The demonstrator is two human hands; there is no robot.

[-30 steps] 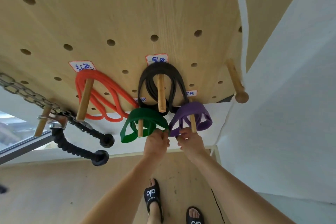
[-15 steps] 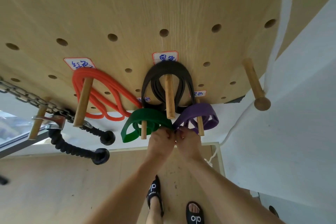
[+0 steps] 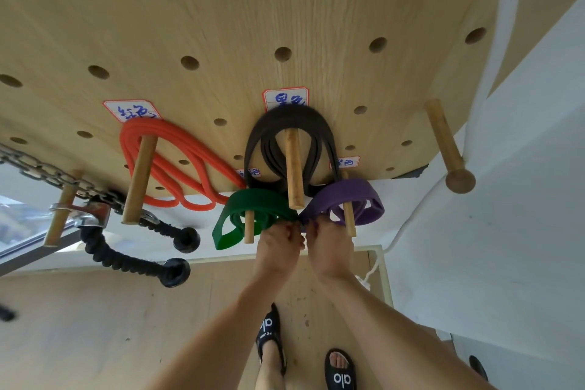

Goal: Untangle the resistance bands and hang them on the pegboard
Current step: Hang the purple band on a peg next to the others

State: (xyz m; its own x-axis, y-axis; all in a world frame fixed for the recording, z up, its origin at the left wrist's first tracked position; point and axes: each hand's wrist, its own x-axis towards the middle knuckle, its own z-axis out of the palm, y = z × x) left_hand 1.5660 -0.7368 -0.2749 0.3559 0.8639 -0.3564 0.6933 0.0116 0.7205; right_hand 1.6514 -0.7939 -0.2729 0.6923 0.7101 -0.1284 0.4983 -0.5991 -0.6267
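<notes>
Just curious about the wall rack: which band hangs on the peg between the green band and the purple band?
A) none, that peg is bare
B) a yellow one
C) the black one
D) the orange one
C: the black band loops over the long middle peg, with green band to its left and purple band to its right.

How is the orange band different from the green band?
The orange band is thin and round like a rope; the green band is wide and flat. The orange band hangs untouched on a thick peg; the green band hangs on a thin peg with the left hand on its end. Both hang looped on the pegboard.
</notes>
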